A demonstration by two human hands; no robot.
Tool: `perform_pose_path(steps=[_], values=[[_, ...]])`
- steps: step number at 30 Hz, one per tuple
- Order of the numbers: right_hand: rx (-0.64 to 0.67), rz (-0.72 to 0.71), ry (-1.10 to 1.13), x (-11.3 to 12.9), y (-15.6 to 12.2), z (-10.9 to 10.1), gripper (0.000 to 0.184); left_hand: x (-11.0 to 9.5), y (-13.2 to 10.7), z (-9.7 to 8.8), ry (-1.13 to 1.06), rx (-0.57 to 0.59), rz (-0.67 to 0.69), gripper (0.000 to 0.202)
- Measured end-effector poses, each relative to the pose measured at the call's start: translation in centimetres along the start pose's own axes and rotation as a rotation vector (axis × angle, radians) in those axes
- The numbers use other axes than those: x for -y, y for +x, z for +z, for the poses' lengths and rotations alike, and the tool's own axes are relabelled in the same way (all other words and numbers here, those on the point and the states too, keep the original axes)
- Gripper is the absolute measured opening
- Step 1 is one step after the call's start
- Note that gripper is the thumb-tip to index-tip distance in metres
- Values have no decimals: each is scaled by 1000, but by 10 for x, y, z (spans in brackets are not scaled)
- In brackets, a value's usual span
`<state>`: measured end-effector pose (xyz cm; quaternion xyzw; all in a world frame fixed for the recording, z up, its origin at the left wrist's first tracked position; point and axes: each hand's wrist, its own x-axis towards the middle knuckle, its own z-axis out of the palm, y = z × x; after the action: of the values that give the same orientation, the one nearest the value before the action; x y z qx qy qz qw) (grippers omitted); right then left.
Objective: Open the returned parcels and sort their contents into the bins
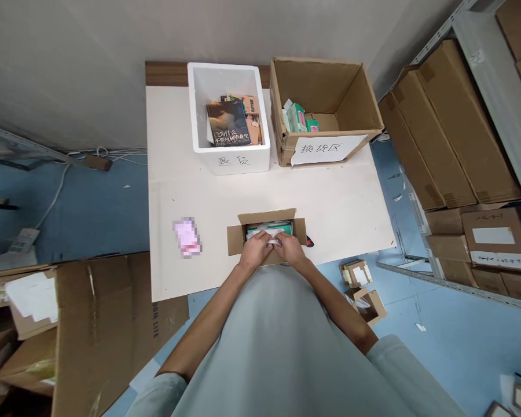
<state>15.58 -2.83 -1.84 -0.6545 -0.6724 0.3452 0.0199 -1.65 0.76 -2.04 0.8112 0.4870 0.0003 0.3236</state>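
Observation:
In front of my body, at the table's near edge, a small cardboard box (pixel 235 240) stands with its flaps spread outward. Inside it lie green-and-white packages (pixel 282 227), partly covered by my hands. My left hand (pixel 255 250) and my right hand (pixel 290 250) meet over the opening, fingers closed on a crumpled white paper (pixel 272 233). Whether this paper is loose or part of the contents, I cannot tell. A small black-and-red item (pixel 309 241) pokes out beside the box's right flap.
A white foam box (pixel 232 159) holding books (pixel 230 123) and a large carton (pixel 282 142) with green boxes (pixel 296 117) stand at the table's back. A blurred pink item (pixel 187 237) lies left. Shelving with cartons (pixel 499 237) rises right; small boxes (pixel 367 306) sit on the floor.

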Motion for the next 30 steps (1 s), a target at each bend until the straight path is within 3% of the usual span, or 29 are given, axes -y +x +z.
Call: perform_pose_path(steps=[4,7,12,15,18,21,24,30], values=[[-261,-78,214,4,-11,-22,11,-18,-4,-33,-164,-245,82,20],[-423,-175,302,11,-7,-56,12,-34,8,-72,-267,-391,172,17],[-590,-295,341,26,33,-124,18,-52,56,-139,-264,-564,306,16],[-621,-301,281,31,69,-149,20,-47,92,-159,-183,-583,309,17],[-561,-219,151,31,100,-152,21,-33,121,-159,-79,-542,242,17],[-407,-84,12,30,118,-139,26,-15,137,-143,27,-407,145,20],[-221,13,-88,28,125,-120,34,2,140,-120,83,-249,17,29],[-61,78,-131,24,129,-105,56,24,135,-96,72,-147,-53,43]])
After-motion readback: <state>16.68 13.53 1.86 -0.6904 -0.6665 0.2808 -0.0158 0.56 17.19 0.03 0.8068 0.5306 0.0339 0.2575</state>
